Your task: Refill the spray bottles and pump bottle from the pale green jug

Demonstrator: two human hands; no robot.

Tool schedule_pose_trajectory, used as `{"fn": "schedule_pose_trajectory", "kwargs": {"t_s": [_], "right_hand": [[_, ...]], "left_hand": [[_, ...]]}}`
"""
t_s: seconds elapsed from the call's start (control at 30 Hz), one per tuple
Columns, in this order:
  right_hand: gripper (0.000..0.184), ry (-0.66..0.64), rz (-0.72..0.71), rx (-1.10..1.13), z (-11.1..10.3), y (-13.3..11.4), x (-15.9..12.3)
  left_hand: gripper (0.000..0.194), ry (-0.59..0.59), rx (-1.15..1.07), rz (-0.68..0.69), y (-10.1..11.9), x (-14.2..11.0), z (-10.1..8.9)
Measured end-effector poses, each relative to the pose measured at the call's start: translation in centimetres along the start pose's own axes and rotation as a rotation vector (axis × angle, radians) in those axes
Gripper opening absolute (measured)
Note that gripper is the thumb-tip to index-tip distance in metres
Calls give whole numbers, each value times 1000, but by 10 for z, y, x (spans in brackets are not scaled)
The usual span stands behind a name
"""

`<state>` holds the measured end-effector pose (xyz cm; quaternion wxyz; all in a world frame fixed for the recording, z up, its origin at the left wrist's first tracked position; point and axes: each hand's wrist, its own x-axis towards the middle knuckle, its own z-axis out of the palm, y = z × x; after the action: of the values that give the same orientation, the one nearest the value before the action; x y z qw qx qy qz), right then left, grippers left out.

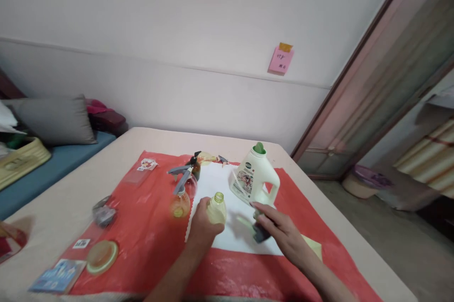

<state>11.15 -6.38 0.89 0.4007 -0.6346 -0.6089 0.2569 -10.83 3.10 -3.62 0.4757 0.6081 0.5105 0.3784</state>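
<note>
My left hand is wrapped round a pale yellow-green bottle, upright with its neck uncovered. In my right hand is a dark spray head, smeared by motion, apart from the bottle and to its right. Behind both hands a white jug with a green spout stands on a white sheet. Left of the held bottle are a clear spray bottle with a grey head and a dark brown spray bottle.
A red cloth covers much of the table. On its left lie a round yellowish lid, a blue packet and a dark wrapped item. A yellowish bottle lies behind. A pink note hangs on the wall.
</note>
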Motion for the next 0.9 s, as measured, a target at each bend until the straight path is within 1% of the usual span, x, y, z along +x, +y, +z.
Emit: {"fn": "schedule_pose_trajectory", "kwargs": {"t_s": [0.07, 0.1, 0.17, 0.23, 0.3, 0.4, 0.47, 0.53, 0.63, 0.7, 0.77, 0.9], "right_hand": [[52, -73, 111, 58, -24, -16, -24], [52, -94, 147, 62, -32, -24, -33], [47, -107, 181, 47, -41, -37, -45], [44, -111, 196, 33, -44, -47, -49], [46, -134, 233, 49, -43, -55, -49], [48, -176, 361, 152, -40, -66, -45], [45, -184, 468, 261, -39, -72, -40], [40, -188, 544, 335, -39, -77, -34], [35, -201, 583, 362, -38, -79, -18], [31, -187, 594, 398, -34, -77, -3], [28, -172, 613, 453, -23, -73, 14], [21, -183, 668, 555, 11, -58, 45]], "left_hand": [[59, 8, 18, 39, -1, -3, 4], [60, 11, 31, 57, -1, -4, 6], [63, 20, 99, 113, -2, -5, 9], [65, 38, 199, 176, -4, -6, 12], [66, 53, 264, 217, -7, -5, 13], [66, 68, 304, 245, -12, -3, 12], [65, 75, 341, 286, -15, -2, 9], [66, 73, 369, 341, -17, -1, 6], [68, 58, 425, 457, -18, -3, 3], [69, 55, 487, 533, -18, -5, 4], [68, 46, 530, 569, -16, -8, 6], [67, -37, 512, 552, -14, -10, 10]]}}
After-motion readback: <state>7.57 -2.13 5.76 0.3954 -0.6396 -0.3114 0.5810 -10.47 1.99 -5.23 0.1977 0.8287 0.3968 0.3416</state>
